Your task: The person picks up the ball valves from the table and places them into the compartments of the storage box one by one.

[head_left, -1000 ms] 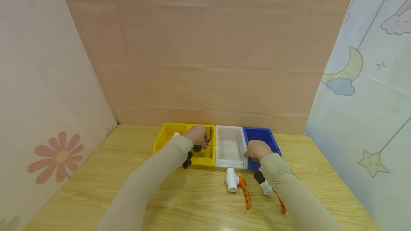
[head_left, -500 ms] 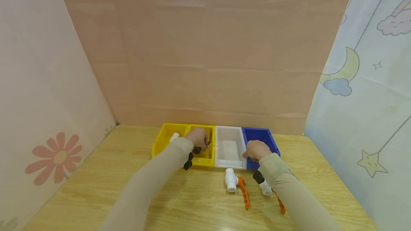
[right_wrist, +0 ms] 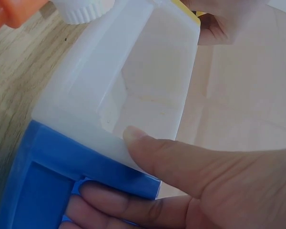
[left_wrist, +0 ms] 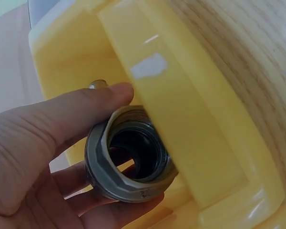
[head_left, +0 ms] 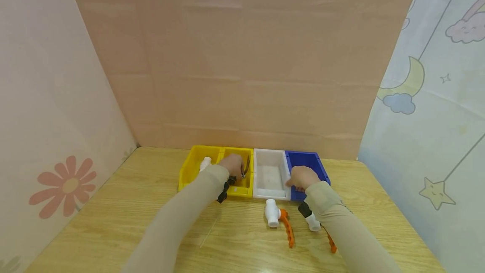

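My left hand [head_left: 232, 163] is inside the right-hand yellow bin [head_left: 244, 192]. It grips a metal ball valve [left_wrist: 126, 192], with thumb on one side and fingers around the other. The threaded hex end of that valve faces the left wrist camera, close to the bin's front lip. Its lever stands up beside the hand in the head view. My right hand [head_left: 304, 177] pinches the adjoining walls of the white bin [right_wrist: 76, 90] and the blue bin [right_wrist: 40, 186]. The thumb lies over the white bin's edge, while the fingers reach down inside the blue one.
Another white fitting [head_left: 205, 162] lies in the left yellow bin [head_left: 184, 176]. On the table in front sits a white plastic valve [head_left: 272, 214] with an orange handle. A second white piece [head_left: 313, 223] and an orange handle [head_left: 332, 242] are partly behind the right forearm.
My left hand has sunk slightly lower in the yellow bin with the metal ball valve. The white fitting beside it shows more. My right hand keeps its hold on the bin walls.
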A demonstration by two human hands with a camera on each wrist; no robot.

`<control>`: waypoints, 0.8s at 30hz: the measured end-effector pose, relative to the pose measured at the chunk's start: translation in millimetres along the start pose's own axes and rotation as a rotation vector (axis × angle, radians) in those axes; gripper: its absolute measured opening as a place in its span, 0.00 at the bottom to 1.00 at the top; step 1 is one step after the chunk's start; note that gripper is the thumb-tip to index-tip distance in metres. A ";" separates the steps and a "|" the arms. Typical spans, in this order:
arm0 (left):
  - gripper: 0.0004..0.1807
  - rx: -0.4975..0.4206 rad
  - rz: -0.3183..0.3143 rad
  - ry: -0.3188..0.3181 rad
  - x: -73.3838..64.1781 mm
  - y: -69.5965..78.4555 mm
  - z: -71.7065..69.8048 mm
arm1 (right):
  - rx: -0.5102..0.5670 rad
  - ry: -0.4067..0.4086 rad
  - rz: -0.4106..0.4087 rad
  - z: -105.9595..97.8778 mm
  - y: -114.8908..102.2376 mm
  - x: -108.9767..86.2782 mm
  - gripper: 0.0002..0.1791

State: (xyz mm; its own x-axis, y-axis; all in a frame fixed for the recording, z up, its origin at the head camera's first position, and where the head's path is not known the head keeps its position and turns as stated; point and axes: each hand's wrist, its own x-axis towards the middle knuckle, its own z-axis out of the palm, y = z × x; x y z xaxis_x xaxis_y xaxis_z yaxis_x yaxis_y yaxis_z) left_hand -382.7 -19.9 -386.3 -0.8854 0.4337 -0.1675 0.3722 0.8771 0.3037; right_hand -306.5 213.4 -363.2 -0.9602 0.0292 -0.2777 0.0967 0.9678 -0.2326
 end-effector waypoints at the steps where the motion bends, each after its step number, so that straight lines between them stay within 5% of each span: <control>1: 0.09 0.000 -0.002 0.000 0.8 -0.3 1.0 | 0.001 0.001 0.002 0.2 0.3 0.0 0.16; 24: 0.09 -0.001 0.002 0.012 15.0 -10.5 27.1 | -0.011 0.007 -0.006 1.1 1.7 0.6 0.16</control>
State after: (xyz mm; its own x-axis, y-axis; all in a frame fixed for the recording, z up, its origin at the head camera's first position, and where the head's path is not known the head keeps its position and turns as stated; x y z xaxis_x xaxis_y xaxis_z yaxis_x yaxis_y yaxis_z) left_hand -392.3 -17.0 -417.5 -0.8877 0.4334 -0.1557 0.3742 0.8759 0.3046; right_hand -306.5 214.8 -364.8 -0.9627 0.0251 -0.2695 0.0881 0.9705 -0.2243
